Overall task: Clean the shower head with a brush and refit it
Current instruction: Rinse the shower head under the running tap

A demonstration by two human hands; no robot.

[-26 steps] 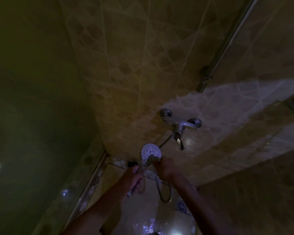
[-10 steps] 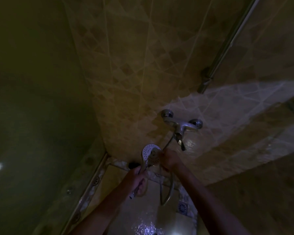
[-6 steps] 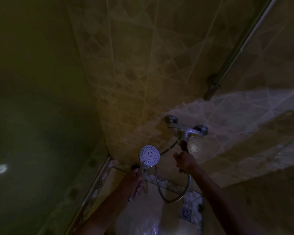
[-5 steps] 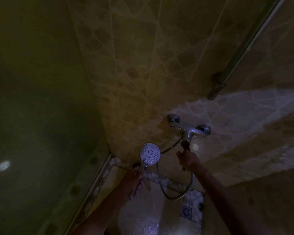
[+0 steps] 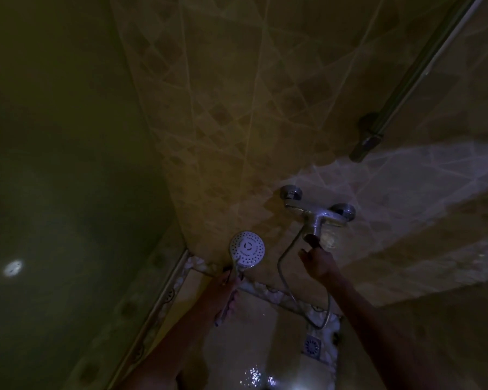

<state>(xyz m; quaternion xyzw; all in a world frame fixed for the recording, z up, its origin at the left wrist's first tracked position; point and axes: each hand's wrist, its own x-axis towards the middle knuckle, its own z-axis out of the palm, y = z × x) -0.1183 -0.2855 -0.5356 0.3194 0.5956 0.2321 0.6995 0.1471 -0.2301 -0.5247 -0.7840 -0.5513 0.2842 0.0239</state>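
Left hand: our left hand (image 5: 223,289) grips the shower head (image 5: 247,249) by its handle, face turned up toward us; a thin brush-like stick seems held alongside, too dim to confirm.
Right hand: our right hand (image 5: 317,261) reaches for the mixer tap (image 5: 317,213) lever, fingers loosely extended, holding nothing.
Key relation: the handle runs down into our left palm; the hose (image 5: 304,294) loops from it to the tap, which is nearer our right hand.

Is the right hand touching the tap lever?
Touching: in the head view the right hand has its fingertips on the dark lever under the tap.
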